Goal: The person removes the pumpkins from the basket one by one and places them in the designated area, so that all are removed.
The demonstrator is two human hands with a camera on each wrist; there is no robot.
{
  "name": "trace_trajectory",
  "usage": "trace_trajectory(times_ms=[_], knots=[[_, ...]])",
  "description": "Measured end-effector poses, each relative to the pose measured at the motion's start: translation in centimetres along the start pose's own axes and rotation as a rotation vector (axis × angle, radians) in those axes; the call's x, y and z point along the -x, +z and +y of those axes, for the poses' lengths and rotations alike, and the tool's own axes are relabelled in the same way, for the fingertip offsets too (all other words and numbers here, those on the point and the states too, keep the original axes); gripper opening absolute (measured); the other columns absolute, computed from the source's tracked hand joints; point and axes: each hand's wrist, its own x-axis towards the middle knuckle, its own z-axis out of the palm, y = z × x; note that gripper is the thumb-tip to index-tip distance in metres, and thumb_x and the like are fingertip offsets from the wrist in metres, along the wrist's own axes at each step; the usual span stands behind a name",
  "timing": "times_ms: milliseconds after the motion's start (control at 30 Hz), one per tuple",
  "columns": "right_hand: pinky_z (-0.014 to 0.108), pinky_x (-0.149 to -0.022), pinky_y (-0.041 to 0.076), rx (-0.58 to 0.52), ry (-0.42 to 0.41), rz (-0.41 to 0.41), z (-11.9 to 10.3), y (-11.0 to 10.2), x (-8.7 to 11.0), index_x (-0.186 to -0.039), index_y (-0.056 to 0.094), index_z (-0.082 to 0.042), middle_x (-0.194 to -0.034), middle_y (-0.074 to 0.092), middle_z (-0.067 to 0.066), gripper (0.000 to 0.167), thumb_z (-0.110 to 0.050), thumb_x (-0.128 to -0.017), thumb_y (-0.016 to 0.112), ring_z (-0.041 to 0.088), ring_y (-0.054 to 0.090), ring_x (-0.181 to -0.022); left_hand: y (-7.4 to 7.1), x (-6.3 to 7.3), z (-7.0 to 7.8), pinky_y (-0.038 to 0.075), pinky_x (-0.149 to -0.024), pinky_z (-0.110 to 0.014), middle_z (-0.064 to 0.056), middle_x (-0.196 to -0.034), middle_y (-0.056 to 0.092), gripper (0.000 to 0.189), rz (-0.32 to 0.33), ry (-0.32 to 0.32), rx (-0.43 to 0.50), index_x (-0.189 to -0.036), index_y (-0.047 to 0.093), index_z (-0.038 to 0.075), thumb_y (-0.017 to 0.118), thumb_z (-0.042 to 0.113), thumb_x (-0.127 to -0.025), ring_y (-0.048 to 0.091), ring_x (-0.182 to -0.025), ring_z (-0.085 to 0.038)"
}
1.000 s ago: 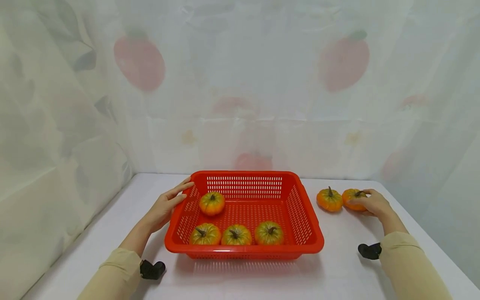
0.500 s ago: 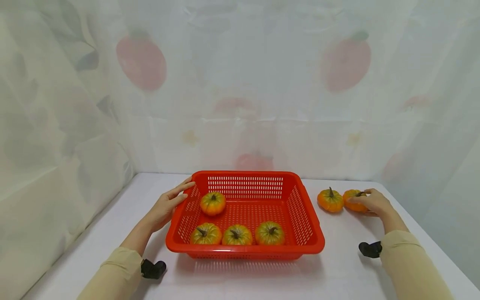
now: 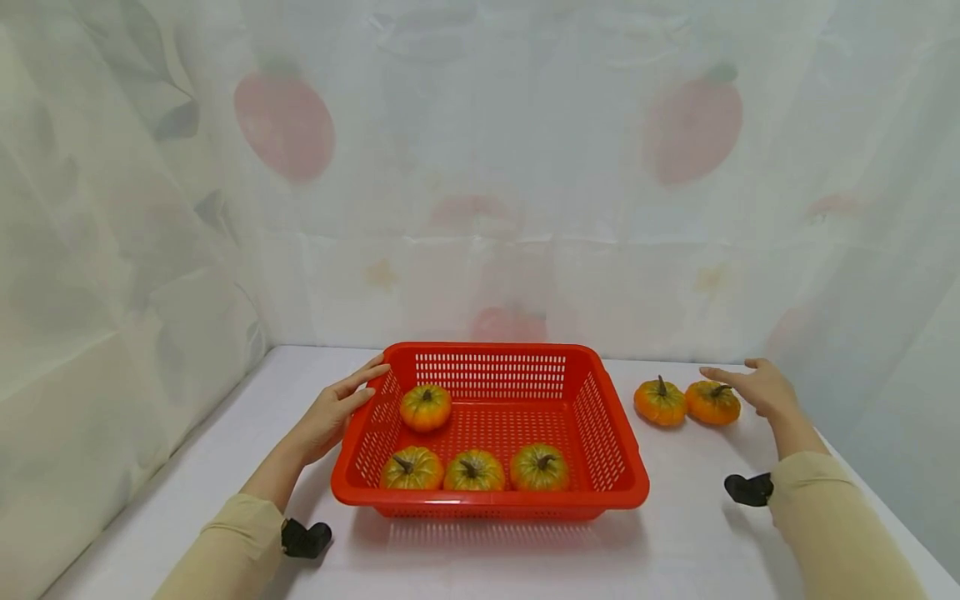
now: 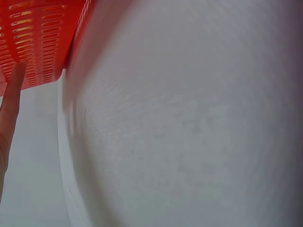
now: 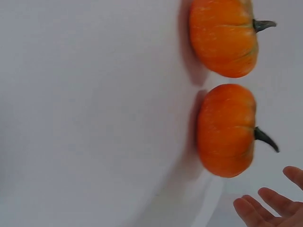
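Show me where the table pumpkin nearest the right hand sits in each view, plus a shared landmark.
Head: nearest pumpkin in the lower right, right of the other table pumpkin.
Left wrist: not in it.
Right wrist: nearest pumpkin right of centre, below the other.
Landmark: the right hand, in the head and right wrist views only.

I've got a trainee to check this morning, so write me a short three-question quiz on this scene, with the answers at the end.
1. How many pumpkins lie inside the red basket?
2. True or false: the right hand holds nothing.
3. What does the left hand touch?
A. A pumpkin
B. The side of the red basket
C. The right hand

Key:
1. Four.
2. True; the right wrist view shows it clear of both loose pumpkins.
3. B.
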Motion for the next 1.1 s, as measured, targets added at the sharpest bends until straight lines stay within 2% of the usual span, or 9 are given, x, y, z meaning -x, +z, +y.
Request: trace_trajectory(times_ms=[100,167,433,533,667,933,1100], knots=[[0.066,-0.108,0.039,0.019,-0.048,0.074,-1.1,-0.6,0.1,-0.151,0.011,0.014,-0.153,0.015,0.044,0.109,-0.068,-0.090,0.049,0.058,0.032,-0.132,0.0,0.0,0.0,0.056,-0.094,-0.021,0.003,-0.170,0.006,0.053,-0.003,0.000,-0.011,-0.154,0.032,0.012,0.046,0.027,-0.105,0.038,-0.140,-0.007],[0.068,-0.110,0.034,0.011,-0.069,0.109,-2.0,-1.1,0.2,-0.152,0.012,0.012,-0.154,0.016,0.042,0.107,-0.068,-0.090,0.049,0.059,0.028,-0.135,0.1,0.0,-0.1,0.056,-0.094,-0.022,0.003,-0.170,0.007,0.053,-0.003,0.000,-0.010,-0.154,0.033,0.012,0.046,0.027,-0.105,0.038,-0.141,-0.009],[0.069,-0.108,0.036,-0.019,-0.212,0.204,-7.1,-2.5,0.8,-0.155,0.017,0.003,-0.152,0.026,0.041,0.103,-0.068,-0.090,0.051,0.057,0.032,-0.134,0.0,0.0,0.0,0.056,-0.093,-0.021,0.003,-0.170,0.006,0.054,-0.004,0.004,-0.002,-0.155,0.032,0.010,0.047,0.025,-0.105,0.044,-0.132,0.005],[0.069,-0.108,0.036,-0.046,-0.268,0.210,-9.2,-2.5,1.2,-0.156,0.019,0.000,-0.153,0.028,0.039,0.100,-0.066,-0.090,0.053,0.057,0.033,-0.135,-0.1,0.2,0.0,0.056,-0.093,-0.021,0.004,-0.170,0.007,0.054,0.000,-0.002,0.004,-0.154,0.032,0.011,0.047,0.025,-0.105,0.047,-0.126,0.011],[0.069,-0.109,0.036,-0.084,-0.353,0.194,-11.8,-2.0,1.9,-0.156,0.021,-0.002,-0.155,0.030,0.035,0.095,-0.062,-0.090,0.056,0.056,0.033,-0.137,-0.1,0.1,0.0,0.056,-0.093,-0.022,0.005,-0.170,0.008,0.054,0.009,-0.009,-0.003,-0.154,0.033,0.012,0.047,0.027,-0.105,0.046,-0.127,0.008],[0.064,-0.108,0.041,-0.138,-0.491,0.139,-17.1,1.0,3.9,-0.154,0.030,-0.008,-0.156,0.035,0.027,0.088,-0.055,-0.088,0.065,0.047,0.037,-0.140,0.1,0.0,0.0,0.057,-0.093,-0.023,0.006,-0.169,0.010,0.052,0.022,-0.030,-0.019,-0.154,0.035,0.017,0.048,0.028,-0.104,0.044,-0.127,0.008],[0.060,-0.107,0.044,-0.179,-0.572,0.111,-20.3,3.1,4.7,-0.151,0.037,-0.012,-0.155,0.040,0.021,0.081,-0.050,-0.087,0.069,0.042,0.041,-0.140,0.0,0.0,0.1,0.056,-0.093,-0.022,0.006,-0.169,0.009,0.053,0.013,-0.018,-0.027,-0.154,0.034,0.016,0.047,0.027,-0.105,0.042,-0.129,0.006]])
